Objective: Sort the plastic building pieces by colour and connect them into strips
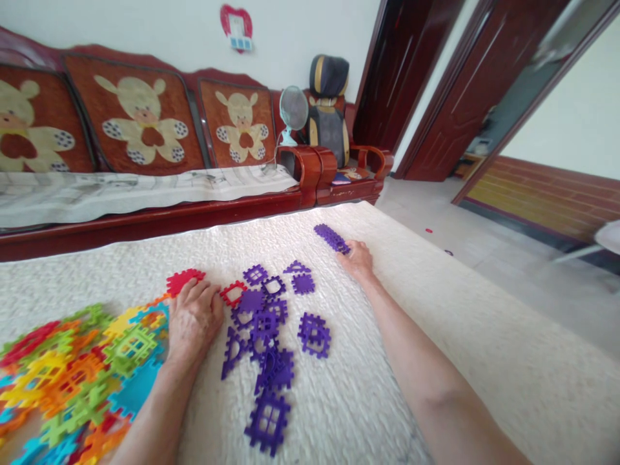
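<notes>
My right hand (pixel 357 257) reaches far forward over the cream mat (pixel 436 310), its fingers closed on the near end of a long purple interlocking strip (pixel 331 237). My left hand (pixel 194 318) rests palm down on the mat with fingers spread. It lies beside a red toothed piece (pixel 184 280) and a red square frame (pixel 233 293). A loose group of several purple plastic building pieces (pixel 269 336) lies between my two arms.
A heap of mixed coloured pieces (pixel 72 381) fills the near left. A dark red wooden sofa (pixel 145 219) with bear cushions runs along the back, with a small fan (pixel 293 111) on it. Bare tiled floor (pixel 484 258) and open doors lie to the right.
</notes>
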### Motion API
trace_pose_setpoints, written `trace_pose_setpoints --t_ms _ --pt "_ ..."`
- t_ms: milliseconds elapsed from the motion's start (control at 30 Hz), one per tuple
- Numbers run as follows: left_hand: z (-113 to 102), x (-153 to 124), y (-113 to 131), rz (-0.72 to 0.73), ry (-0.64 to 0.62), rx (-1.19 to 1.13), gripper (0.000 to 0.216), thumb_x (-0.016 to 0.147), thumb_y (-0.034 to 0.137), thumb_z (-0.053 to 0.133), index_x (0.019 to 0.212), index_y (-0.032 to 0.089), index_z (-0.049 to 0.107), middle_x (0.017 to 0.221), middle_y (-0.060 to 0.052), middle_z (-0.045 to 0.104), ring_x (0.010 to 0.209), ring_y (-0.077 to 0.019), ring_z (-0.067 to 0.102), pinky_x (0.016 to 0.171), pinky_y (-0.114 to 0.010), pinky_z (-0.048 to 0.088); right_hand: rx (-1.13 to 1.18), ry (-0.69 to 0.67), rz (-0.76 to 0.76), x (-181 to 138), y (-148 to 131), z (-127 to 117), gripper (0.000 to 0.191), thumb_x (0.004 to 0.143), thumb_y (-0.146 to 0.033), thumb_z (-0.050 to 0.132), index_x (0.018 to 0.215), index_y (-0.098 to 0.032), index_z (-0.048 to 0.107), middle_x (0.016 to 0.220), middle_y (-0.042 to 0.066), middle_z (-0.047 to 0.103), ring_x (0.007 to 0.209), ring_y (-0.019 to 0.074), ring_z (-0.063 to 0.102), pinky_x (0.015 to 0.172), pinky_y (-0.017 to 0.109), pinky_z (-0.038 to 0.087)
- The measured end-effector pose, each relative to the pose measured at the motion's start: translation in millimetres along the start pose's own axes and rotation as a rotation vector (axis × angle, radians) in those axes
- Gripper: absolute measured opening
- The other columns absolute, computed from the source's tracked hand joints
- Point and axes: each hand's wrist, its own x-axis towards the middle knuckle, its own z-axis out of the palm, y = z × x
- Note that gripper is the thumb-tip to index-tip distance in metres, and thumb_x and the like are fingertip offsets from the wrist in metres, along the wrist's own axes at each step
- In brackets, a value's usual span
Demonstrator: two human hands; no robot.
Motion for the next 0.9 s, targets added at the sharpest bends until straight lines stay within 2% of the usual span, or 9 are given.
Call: trace_pose_setpoints --t_ms 133,200,267,367,433,567,700,767,900 --pt "-1.3 -0.3 0.4 -0.002 0.000 -0.002 0.028 0.092 0.023 0.045 0.098 0.018 0.072 0.117 -0.013 0.072 0.127 -0.0326 0.055 0.105 -0.054 0.042 0.089 0.130 -0.072 -3.4 -1.4 0.7 0.041 0.076 -0.035 0.063 0.114 -0.019 0.064 0.118 0.012 0.061 0.112 0.0304 0.059 0.101 0.046 0.046" --pt "-2.2 -0.1 1.1 -0.005 -0.002 -0.006 0.028 0.092 0.023 0.045 0.097 0.017 0.072 0.118 -0.014 0.072 0.127 -0.0335 0.055 0.104 -0.055 0.043 0.195 0.218 -0.203 -7.2 -6.1 -0.9 0.034 0.077 -0.031 0.060 0.109 -0.018 0.065 0.114 0.012 0.062 0.108 0.0282 0.060 0.098 0.044 0.048" --pt "-2.9 0.3 2.0 -0.014 -0.009 -0.020 0.028 0.092 0.023 0.045 0.097 0.017 0.072 0.118 -0.014 0.071 0.127 -0.0337 0.054 0.105 -0.055 0.042 0.322 0.232 -0.386 -13.8 -14.8 -3.7 0.023 0.079 -0.026 0.056 0.099 -0.019 0.065 0.103 0.010 0.064 0.098 0.0240 0.062 0.091 0.039 0.051" --pt "-3.6 0.9 3.2 -0.037 -0.008 -0.043 0.026 0.090 0.023 0.047 0.096 0.019 0.073 0.116 -0.012 0.072 0.127 -0.0320 0.054 0.108 -0.054 0.040 0.461 0.032 -0.662 -30.4 -34.5 -7.8 0.009 0.080 -0.023 0.055 0.083 -0.022 0.064 0.083 0.003 0.065 0.078 0.0179 0.062 0.078 0.032 0.052" --pt "-4.1 1.2 4.0 -0.041 -0.007 -0.044 0.027 0.090 0.023 0.047 0.095 0.019 0.073 0.115 -0.011 0.072 0.127 -0.0317 0.055 0.108 -0.052 0.039 0.496 -0.105 -0.754 -44.5 -49.9 -8.7 0.008 0.081 -0.022 0.056 0.079 -0.022 0.064 0.077 0.001 0.065 0.074 0.0163 0.061 0.074 0.030 0.051" --pt "-5.7 1.7 6.8 -0.044 -0.014 -0.054 0.030 0.090 0.023 0.046 0.098 0.018 0.074 0.116 -0.013 0.072 0.127 -0.0325 0.055 0.107 -0.052 0.040 0.474 -0.220 -0.838 -69.2 -79.5 -4.7 0.015 0.085 -0.022 0.054 0.090 -0.022 0.068 0.094 0.005 0.071 0.090 0.0187 0.065 0.086 0.034 0.052" --pt "-7.0 1.8 9.1 -0.052 -0.003 -0.049 0.030 0.090 0.022 0.046 0.096 0.019 0.075 0.114 -0.012 0.072 0.126 -0.0323 0.055 0.107 -0.052 0.040 0.372 -0.310 -1.009 -81.6 -99.1 1.2 0.031 0.082 -0.014 0.056 0.109 -0.023 0.069 0.119 0.007 0.070 0.114 0.0224 0.061 0.103 0.043 0.044" --pt "-7.4 1.6 9.5 -0.047 -0.001 -0.039 0.030 0.091 0.022 0.046 0.097 0.019 0.075 0.113 -0.012 0.073 0.126 -0.0318 0.055 0.106 -0.051 0.040 0.298 -0.349 -1.038 -84.6 -103.1 2.8 0.035 0.081 -0.010 0.057 0.110 -0.023 0.069 0.126 0.008 0.068 0.120 0.0239 0.059 0.106 0.046 0.041" --pt "-7.9 1.5 9.8 -0.042 -0.008 -0.027 0.031 0.092 0.022 0.044 0.097 0.018 0.075 0.113 -0.012 0.073 0.126 -0.0322 0.056 0.105 -0.051 0.041 0.246 -0.412 -1.047 -88.2 -103.1 5.7 0.028 0.083 -0.009 0.054 0.103 -0.023 0.069 0.128 0.009 0.067 0.121 0.0241 0.058 0.105 0.048 0.040"
